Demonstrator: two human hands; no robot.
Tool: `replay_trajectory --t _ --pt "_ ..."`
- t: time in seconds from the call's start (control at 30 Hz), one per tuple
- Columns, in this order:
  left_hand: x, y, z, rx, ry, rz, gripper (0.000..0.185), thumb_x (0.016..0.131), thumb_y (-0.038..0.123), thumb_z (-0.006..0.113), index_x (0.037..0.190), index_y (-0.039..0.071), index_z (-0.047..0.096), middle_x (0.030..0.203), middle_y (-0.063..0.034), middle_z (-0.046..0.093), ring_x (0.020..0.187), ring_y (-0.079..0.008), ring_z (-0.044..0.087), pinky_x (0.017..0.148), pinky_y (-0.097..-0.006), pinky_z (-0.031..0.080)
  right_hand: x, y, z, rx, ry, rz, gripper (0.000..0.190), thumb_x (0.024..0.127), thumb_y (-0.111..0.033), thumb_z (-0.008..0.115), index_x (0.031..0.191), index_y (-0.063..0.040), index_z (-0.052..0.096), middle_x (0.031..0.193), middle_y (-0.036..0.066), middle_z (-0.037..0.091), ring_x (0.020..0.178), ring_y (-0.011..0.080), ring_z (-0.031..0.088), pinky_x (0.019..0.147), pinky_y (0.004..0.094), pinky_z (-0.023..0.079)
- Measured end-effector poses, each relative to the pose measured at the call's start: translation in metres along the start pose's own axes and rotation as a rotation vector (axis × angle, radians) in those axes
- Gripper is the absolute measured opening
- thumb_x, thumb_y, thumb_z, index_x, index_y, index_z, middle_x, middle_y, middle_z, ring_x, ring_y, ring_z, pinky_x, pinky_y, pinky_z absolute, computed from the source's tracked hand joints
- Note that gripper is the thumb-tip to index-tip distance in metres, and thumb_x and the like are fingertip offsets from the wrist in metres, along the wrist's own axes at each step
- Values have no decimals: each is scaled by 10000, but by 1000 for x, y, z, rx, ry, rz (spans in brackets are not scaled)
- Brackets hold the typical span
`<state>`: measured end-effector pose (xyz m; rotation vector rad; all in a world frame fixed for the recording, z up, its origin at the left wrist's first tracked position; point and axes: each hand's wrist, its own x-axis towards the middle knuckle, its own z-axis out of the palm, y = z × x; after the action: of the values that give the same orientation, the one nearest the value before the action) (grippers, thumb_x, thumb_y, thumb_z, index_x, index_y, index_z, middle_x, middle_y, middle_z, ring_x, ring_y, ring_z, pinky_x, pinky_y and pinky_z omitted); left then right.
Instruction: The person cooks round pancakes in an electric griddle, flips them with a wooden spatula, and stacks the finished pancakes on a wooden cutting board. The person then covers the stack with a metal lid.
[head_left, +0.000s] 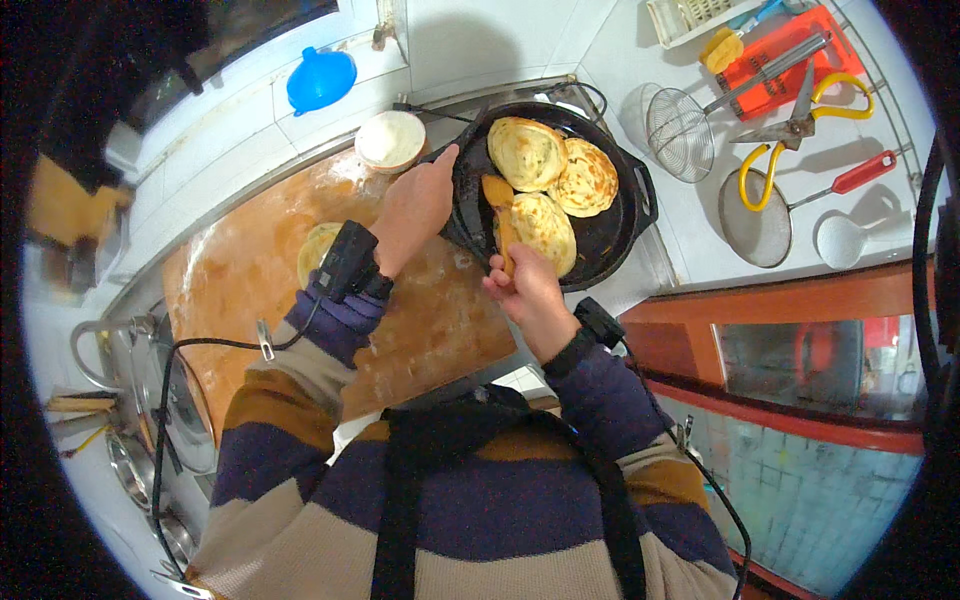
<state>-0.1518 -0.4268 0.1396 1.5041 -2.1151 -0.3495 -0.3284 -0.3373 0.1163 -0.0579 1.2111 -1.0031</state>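
Note:
My right hand grips a wooden spatula, whose blade lies inside the black pan at its left side. Three round flatbreads are in the pan: one at the back, a browned one at the right and one at the front, beside the spatula. My left hand is at the pan's left rim, its index finger stretched along it; whether it grips the rim or a handle cannot be told. Partly behind my left wrist, a pale dough round lies on the floured wooden board.
A bowl of white flour stands behind my left hand. A blue funnel sits on the tiled ledge. At the right are a wire skimmer, yellow-handled scissors, a red-handled strainer and a white ladle. Cables run from both wrists.

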Motion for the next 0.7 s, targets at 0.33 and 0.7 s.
replay_trajectory --t 0.33,0.7 --pt "72 31 60 121 -209 231 437 903 80 476 1338 75 514 885 -191 679 779 -369 681 643 -485 545 60 -39 19 90 108 -343 137 989 -151 379 939 -73 480 708 44 492 490 136 409 480 326 416" --pt "42 104 -16 -11 -47 285 583 874 35 504 1443 47 374 840 -223 631 746 -389 662 631 -471 545 -49 -105 -26 -1203 488 -1292 243 998 -133 506 1139 37 606 661 118 517 641 140 513 602 326 460"
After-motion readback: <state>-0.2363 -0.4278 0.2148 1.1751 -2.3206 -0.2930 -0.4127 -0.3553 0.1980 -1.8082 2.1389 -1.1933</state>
